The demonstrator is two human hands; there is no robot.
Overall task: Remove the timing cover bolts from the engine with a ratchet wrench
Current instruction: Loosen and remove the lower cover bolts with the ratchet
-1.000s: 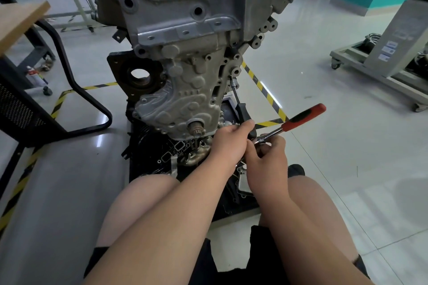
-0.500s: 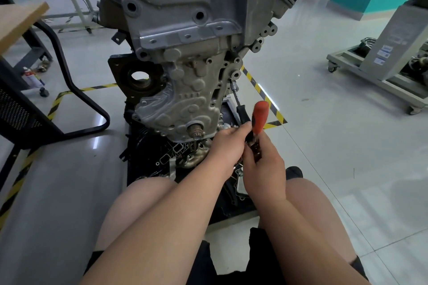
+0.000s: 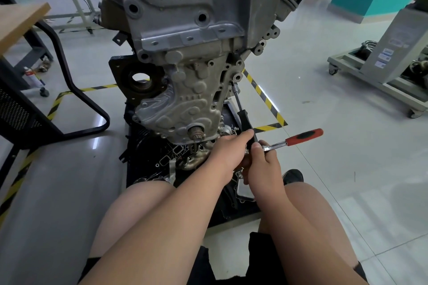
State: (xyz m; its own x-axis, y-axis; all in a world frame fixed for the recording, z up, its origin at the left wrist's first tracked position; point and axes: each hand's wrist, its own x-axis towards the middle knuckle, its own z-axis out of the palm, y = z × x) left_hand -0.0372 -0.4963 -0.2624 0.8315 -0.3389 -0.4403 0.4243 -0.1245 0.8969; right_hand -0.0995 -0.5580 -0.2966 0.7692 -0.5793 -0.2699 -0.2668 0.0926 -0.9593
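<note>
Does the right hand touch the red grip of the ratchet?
Apart. The head view shows bare chrome shaft between the right hand and the red grip; the hand grips only the head end.

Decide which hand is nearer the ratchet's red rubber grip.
Right. The right hand holds the chrome head beside that grip; the left hand, farther off, grips the black extension.

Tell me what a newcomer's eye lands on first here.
The big grey engine stands upright at centre, filling the top of the view. Below it the left hand grips a black-handled extension running up to the engine's right edge, and the right hand holds the ratchet wrench, its red handle pointing right.
</note>
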